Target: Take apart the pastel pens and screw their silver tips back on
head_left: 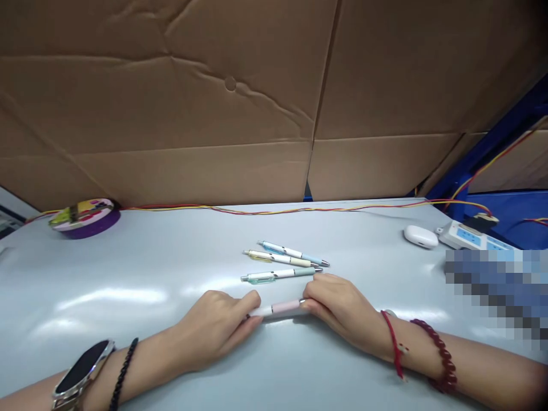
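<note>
Between my two hands is a pink and white pen [286, 307], held low over the tabletop and tilted slightly up to the right. My left hand [216, 328] pinches its white end between thumb and fingers, hiding that end. The fingers of my right hand [336, 305] close on the metal tip at the other end. Just beyond lie a green and white pen [280, 274], a yellow and white pen [278, 258] and a blue and white pen [295, 252], roughly side by side with their tips to the right.
On the grey table [149, 268], a round purple tin-like object [88, 220] sits at the far left. A white earbud case [420, 236] and a power strip [475, 237] are at the right. Red and yellow wires [257, 212] run along the back edge, before cardboard [205, 114].
</note>
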{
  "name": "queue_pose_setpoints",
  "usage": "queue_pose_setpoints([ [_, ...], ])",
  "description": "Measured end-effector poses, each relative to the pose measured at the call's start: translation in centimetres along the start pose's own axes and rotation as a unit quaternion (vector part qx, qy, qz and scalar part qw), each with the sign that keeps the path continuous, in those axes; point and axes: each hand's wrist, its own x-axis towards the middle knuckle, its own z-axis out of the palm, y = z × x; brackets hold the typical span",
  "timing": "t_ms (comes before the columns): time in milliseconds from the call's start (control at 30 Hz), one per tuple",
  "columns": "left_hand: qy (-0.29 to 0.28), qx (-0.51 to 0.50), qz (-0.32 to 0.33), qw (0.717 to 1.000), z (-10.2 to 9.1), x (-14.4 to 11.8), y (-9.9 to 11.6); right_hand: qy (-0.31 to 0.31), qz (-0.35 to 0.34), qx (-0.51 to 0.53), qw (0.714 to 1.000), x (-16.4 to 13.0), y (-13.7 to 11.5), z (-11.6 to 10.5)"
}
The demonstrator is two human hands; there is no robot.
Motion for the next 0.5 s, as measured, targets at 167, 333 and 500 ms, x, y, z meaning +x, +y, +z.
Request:
queue_pose_setpoints([
  [167, 0.007, 0.008, 0.003, 1.000, 0.24, -0.14, -0.14, 0.005, 0.014, 0.085, 0.996, -0.18, -0.03, -0.29],
  [333, 0.002, 0.017, 0.001, 1.000, 0.39, -0.22, -0.21, 0.005, 0.022, 0.109, 0.994, -0.38, 0.10, -0.19],
  [500, 0.000, 0.019, 0.006, 1.000, 0.25, -0.05, -0.17, 0.003, 0.016, 0.115, 0.993, -0.42, 0.10, -0.18],
])
